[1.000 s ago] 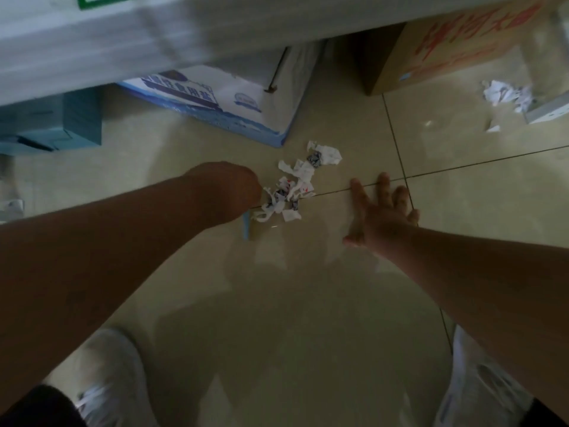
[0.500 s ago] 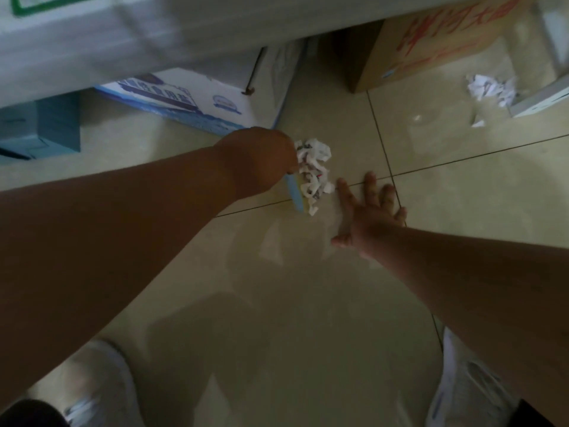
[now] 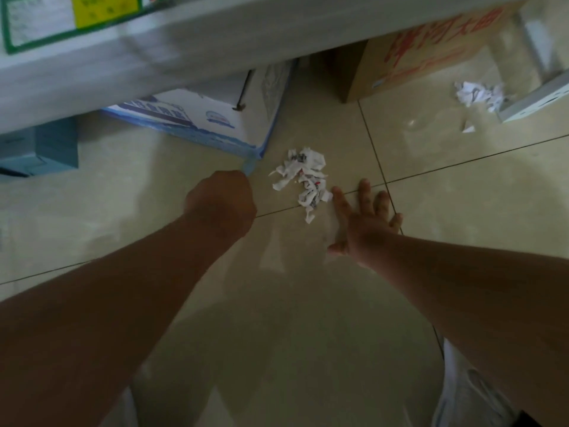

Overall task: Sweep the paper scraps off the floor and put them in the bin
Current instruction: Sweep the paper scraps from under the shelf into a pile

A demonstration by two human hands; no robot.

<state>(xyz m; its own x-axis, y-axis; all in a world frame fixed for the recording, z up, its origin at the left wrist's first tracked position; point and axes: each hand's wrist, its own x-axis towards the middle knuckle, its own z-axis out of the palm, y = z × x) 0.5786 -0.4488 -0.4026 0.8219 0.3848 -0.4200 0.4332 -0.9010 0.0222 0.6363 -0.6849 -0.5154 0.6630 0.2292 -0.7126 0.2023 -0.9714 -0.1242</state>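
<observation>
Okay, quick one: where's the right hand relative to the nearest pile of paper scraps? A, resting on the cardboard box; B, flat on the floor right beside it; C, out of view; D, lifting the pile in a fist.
B: the right hand lies spread on the floor, its fingertips at the edge of the scraps.

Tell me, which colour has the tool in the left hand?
Light blue. The head view shows the tool sticking out above the left hand.

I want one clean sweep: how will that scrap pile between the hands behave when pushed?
The paper scraps are small, crumpled, separate strips, so they will probably slide easily but scatter rather than move together. They look very light; a fast stroke may flick some away. The open right hand beside them could serve as a backstop.
</observation>
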